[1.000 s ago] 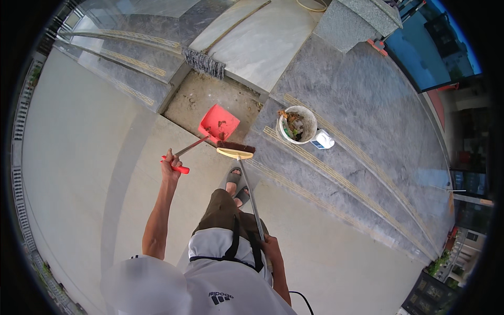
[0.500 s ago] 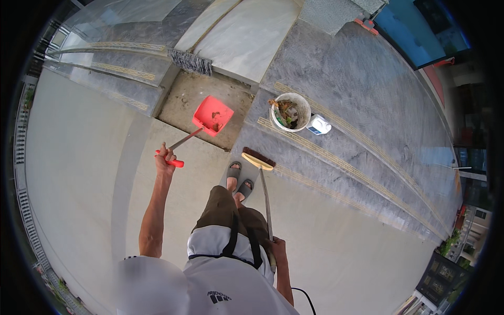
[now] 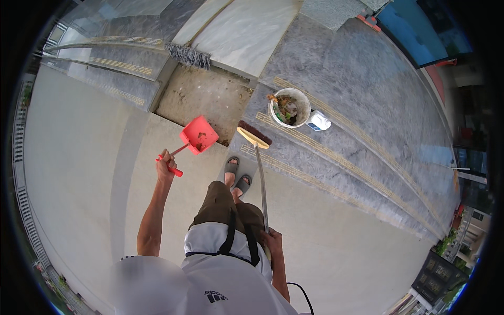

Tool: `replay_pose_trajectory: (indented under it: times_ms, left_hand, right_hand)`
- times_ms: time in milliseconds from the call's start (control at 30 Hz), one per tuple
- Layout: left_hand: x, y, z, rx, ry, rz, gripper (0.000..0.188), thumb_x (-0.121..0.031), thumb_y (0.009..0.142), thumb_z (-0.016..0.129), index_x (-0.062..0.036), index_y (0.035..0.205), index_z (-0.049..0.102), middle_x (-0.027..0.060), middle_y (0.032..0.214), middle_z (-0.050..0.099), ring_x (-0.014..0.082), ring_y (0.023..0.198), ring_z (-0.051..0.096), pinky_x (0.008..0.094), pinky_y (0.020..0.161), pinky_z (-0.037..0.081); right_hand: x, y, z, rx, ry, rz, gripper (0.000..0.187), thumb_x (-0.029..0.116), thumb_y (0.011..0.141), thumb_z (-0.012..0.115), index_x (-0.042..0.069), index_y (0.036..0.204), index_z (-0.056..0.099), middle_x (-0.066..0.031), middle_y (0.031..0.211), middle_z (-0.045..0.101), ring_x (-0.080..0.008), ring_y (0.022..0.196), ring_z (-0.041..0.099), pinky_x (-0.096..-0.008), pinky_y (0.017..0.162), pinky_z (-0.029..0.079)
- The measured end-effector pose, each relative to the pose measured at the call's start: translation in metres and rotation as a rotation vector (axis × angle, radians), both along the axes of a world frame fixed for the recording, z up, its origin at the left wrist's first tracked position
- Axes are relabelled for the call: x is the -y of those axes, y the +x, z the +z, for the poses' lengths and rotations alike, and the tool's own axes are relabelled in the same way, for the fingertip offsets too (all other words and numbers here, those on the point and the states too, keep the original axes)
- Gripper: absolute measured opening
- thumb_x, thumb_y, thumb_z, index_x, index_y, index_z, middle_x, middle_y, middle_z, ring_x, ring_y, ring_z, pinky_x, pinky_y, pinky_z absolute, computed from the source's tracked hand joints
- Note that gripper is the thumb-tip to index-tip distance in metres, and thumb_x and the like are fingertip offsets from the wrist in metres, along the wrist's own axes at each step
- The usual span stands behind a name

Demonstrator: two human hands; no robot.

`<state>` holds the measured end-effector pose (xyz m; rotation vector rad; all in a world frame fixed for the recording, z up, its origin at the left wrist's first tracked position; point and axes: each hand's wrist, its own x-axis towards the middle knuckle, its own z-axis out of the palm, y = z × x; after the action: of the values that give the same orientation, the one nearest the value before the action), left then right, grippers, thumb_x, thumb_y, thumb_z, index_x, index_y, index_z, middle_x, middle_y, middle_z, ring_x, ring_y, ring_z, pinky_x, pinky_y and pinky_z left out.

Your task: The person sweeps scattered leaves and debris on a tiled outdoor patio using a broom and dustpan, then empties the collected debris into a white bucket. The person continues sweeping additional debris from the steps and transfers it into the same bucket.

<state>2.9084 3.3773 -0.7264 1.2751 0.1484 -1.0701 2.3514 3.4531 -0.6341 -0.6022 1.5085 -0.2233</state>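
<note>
Dustpan [image 3: 199,132] moved to pit's edge [image 3: 169,119]; left grip [image 3: 166,164] clasps it, right grip [image 3: 273,242] the broom [image 3: 253,139].

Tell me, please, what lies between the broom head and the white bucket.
Head view: grey stone with a yellow patterned strip separates broom head from bucket.

A white shirt [image 3: 236,283], black straps [image 3: 229,236] and brown shorts [image 3: 212,207] are worn — with grey slides [image 3: 231,168].

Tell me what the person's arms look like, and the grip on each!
The left grip and right grip are bare, with no gloves showing. The left forearm and right forearm are uncovered too. A white sleeve with small dark marks at its edge starts near the left elbow, and looks blurred. A thin black cable curves beside the right forearm.
</note>
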Motion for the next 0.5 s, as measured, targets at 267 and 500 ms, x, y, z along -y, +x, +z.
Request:
replay_pose_trajectory:
  times_ms: [267,500]
  left_hand:
    - [-0.012,0.008,0.001,-0.028,0.056,0.067,0.008,-0.011,0.104,0.056,-0.0164,0.098,0.055,0.0009,0.083,0.055,0.0059,0.053,0.039,0.0238,0.05,0.033]
    - [-0.033,0.043,-0.036,-0.097,0.034,0.083,0.017,-0.027,0.109,0.062,-0.0147,0.122,0.06,0.0044,0.082,0.062,0.0068,0.05,0.039,0.0242,0.048,0.033]
  right_hand:
    - [0.053,0.03,0.058,0.162,-0.025,-0.021,0.009,0.01,0.097,0.072,0.007,0.09,0.067,0.0039,0.067,0.056,-0.0059,0.053,0.049,-0.0258,0.049,0.039]
    - [0.071,0.052,0.032,0.079,-0.078,0.031,0.012,0.013,0.096,0.073,0.008,0.088,0.065,0.0037,0.066,0.055,-0.0062,0.053,0.051,-0.0264,0.049,0.039]
